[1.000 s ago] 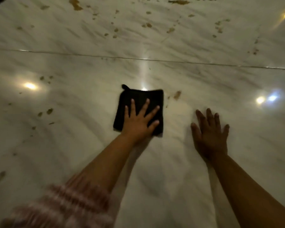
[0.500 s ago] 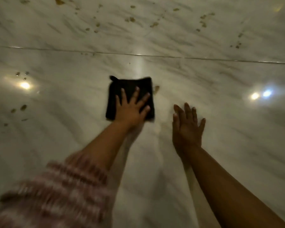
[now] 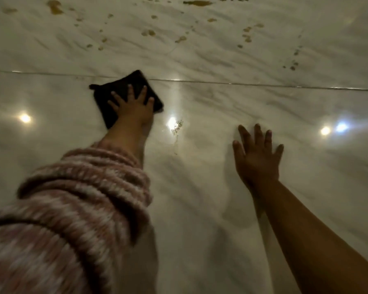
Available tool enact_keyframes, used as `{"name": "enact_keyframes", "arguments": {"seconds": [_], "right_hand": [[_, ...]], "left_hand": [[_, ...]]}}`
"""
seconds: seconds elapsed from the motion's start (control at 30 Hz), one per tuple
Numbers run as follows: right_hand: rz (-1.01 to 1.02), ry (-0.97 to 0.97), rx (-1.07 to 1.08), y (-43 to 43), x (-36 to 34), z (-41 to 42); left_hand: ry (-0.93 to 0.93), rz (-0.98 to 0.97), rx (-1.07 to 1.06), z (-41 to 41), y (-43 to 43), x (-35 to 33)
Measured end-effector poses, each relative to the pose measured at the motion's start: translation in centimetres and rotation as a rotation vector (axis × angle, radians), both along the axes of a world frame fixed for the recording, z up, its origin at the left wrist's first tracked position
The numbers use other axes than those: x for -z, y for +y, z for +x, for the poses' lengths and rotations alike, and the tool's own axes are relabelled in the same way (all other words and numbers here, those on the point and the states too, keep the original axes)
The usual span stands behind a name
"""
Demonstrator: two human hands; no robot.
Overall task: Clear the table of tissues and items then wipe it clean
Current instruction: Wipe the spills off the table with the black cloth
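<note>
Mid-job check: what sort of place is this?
Likely an indoor dining or kitchen table: a polished marble top, brown spills, lights mirrored in it, and a black cloth under the left hand.

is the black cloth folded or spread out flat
Folded: the black cloth is a compact thick-edged square pad under the left hand.

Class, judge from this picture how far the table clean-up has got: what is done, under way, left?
Done: no tissues or items show on the table. Under way: the left hand presses the black cloth flat by the seam; the right hand rests open on the marble. Left: brown stains beyond the seam and a wet smear beside the cloth.
</note>
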State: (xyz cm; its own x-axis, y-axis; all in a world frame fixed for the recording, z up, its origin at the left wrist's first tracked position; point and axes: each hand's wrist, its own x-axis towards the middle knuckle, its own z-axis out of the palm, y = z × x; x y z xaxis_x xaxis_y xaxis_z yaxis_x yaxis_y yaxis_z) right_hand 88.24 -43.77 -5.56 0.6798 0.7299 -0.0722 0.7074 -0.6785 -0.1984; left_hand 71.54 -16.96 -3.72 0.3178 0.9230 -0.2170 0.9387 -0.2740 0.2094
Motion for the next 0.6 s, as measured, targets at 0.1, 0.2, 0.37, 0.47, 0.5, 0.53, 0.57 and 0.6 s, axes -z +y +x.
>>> {"name": "enact_keyframes", "arguments": {"seconds": [0.1,0.2,0.37,0.47,0.5,0.53,0.57,0.6], "right_hand": [[-0.018,0.022,-0.004,0.1,0.1,-0.3],[0.198,0.167,0.124,0.4,-1.1,0.9],[0.062,0.049,0.167,-1.2,-1.1,6.0],[-0.009,0.001,0.157,-1.2,0.6,6.2],[0.002,-0.001,0.159,-1.1,0.8,6.3],[0.009,0.002,0.161,-0.9,0.7,6.4],[0.011,0.008,0.163,-0.9,0.6,6.5],[0.012,0.009,0.165,-0.9,0.7,6.5]], "left_hand": [[-0.01,0.005,0.319,4.7,-6.9,0.0],[-0.001,0.034,0.582,3.5,-12.5,0.6],[0.044,0.065,0.328,-2.3,-5.0,0.9],[0.038,0.005,0.078,-0.5,-0.6,0.5],[0.035,-0.01,0.048,1.2,-0.1,0.4],[0.033,-0.023,0.037,3.3,-0.1,0.3],[0.026,-0.029,0.042,5.3,-0.4,0.2],[0.017,-0.027,0.065,7.3,-1.0,0.1]]}}
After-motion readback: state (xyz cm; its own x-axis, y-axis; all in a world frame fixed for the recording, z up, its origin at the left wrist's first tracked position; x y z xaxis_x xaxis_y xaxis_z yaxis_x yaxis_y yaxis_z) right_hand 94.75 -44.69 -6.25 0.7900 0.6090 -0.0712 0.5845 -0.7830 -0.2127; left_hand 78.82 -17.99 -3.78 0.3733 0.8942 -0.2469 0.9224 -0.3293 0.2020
